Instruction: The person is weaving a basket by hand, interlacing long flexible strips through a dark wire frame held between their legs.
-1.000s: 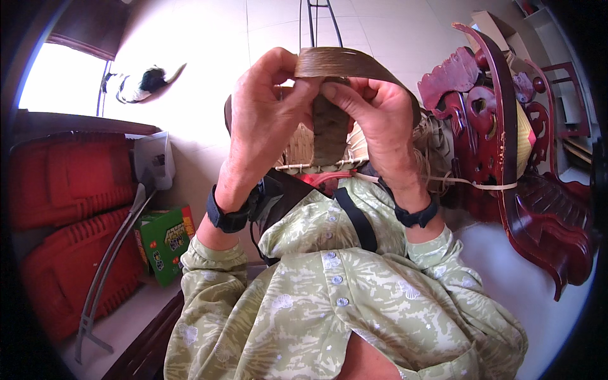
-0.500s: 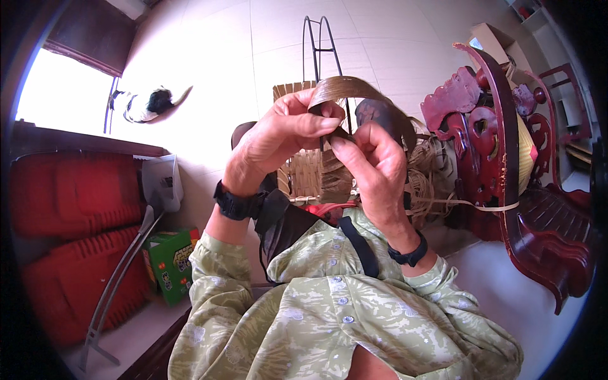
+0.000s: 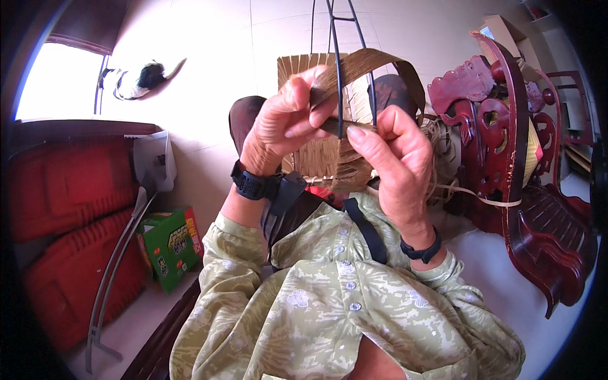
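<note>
While the left hand [image 3: 277, 120] has the brown strip [image 3: 353, 65] in its grip, arched above the woven basket [image 3: 310, 158], the right hand [image 3: 402, 161], thumb against curled fingers, pinches a lower stretch of it at the dark metal frame [image 3: 334, 39].

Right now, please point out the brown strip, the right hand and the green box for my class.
Brown strip [image 3: 354, 63]: head view, arched upper part.
Right hand [image 3: 399, 166]: head view, base of the thumb.
Green box [image 3: 170, 252]: head view, broad green face.
</note>
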The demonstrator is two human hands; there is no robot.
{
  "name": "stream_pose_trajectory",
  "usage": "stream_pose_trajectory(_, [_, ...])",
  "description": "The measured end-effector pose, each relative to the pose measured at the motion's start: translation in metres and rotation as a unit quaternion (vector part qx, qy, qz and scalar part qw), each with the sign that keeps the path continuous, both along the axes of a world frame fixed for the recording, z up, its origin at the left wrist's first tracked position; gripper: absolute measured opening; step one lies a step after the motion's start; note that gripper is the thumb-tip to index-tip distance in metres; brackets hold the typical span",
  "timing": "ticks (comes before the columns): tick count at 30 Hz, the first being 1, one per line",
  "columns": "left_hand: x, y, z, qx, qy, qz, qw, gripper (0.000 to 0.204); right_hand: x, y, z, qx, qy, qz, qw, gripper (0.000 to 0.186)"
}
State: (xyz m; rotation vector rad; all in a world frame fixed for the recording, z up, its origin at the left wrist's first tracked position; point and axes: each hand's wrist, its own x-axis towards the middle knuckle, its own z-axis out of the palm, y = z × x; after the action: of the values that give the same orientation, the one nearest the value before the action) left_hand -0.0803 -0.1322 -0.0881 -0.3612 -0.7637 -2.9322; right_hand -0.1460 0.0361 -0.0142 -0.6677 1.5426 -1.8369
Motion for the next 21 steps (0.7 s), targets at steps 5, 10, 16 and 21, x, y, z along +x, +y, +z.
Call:
stream_pose_trajectory(5, [0.025,-0.008,0.019,0.085,-0.023,0.131,0.987,0.057,-0.005,0.002,-0.004,-0.006,0.006,0.008,1.000,0.024])
stream_pose_trajectory(10, [0.086,-0.038,0.038,0.183,0.136,0.304,0.925,0.034,-0.009,0.002,-0.007,-0.017,0.042,0.015,0.999,0.026])
stream_pose_trajectory(16, [0.221,-0.099,0.047,-0.032,0.045,0.605,0.794,0.012,-0.008,0.005,-0.005,-0.015,0.013,0.020,1.000,0.025])
stream_pose_trajectory(21, [0.290,-0.114,0.010,0.087,-0.263,0.559,0.782,0.021,-0.008,0.006,-0.006,-0.024,0.009,0.020,0.999,0.026])
